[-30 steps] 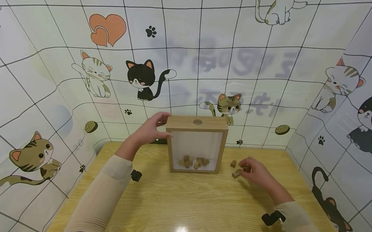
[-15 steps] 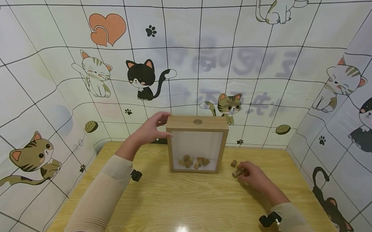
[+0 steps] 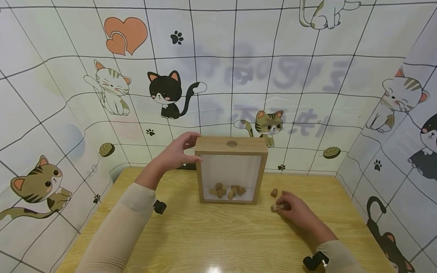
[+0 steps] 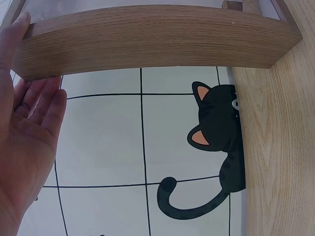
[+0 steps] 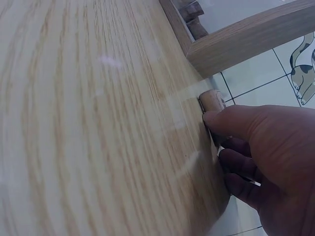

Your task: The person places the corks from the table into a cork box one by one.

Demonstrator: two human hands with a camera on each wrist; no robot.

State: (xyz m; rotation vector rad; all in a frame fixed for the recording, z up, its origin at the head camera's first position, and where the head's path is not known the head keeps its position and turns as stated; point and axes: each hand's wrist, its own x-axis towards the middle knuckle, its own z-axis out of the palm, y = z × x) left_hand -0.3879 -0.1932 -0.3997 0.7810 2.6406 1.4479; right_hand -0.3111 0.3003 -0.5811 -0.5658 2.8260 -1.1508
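Observation:
A shallow wooden frame box point(image 3: 214, 145) with a clear front and a round hole in its top stands upright on the table. Several corks point(image 3: 219, 192) lie at its bottom. My left hand point(image 3: 177, 153) grips the box's upper left corner, thumb on the front and fingers behind; the left wrist view shows them around the wooden side point(image 4: 157, 39). To the right of the box, my right hand point(image 3: 299, 213) pinches a cork point(image 5: 211, 100) at the tabletop, thumb against it, one end sticking out past the fingertips. Beside it lies another cork point(image 3: 274, 192).
The wooden table point(image 3: 214, 230) reaches back to a wall sheet point(image 3: 213, 91) printed with cats and grid lines, which also encloses both sides. Black wrist cameras sit on the left cuff point(image 3: 142, 194) and right cuff point(image 3: 336, 249).
My right hand has moved a little left and toward me, its fingers closing on the cork at the table, which has shifted slightly. The left hand and the box have stayed put.

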